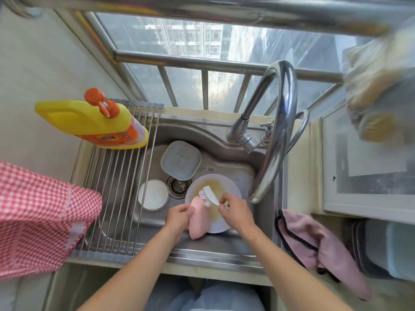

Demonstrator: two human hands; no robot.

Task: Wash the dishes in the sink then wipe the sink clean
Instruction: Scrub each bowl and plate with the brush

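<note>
sink inspection: plate under brush, both hands engaged

the stainless steel sink holds three dishes. a round pale plate with a yellowish greasy film lies at the right of the basin, just beside the round metal drain strainer. a small round white bowl sits on the left side of the drain. a grey rounded-square plastic lid or dish with an embossed figure lies at the back of the basin, its near edge by the drain.

the left hand has its grip closed on a pink cloth, which hangs over the plate's near left edge. the right hand pinches the handle end of a white dish brush; the brush's bristles rest on the plate's soiled surface.

the curved chrome faucet arches over the right of the basin, its spout above the plate's right edge; no water can be made out.

a roll-up metal drying rack spans the left part of the sink. a yellow detergent bottle with an orange pump stands at its far end. a red-and-white checked cloth hangs at the left. a pink cloth with dark trim lies on the worktop right of the sink. a blurred yellow and grey object at upper right cannot be identified.
</note>
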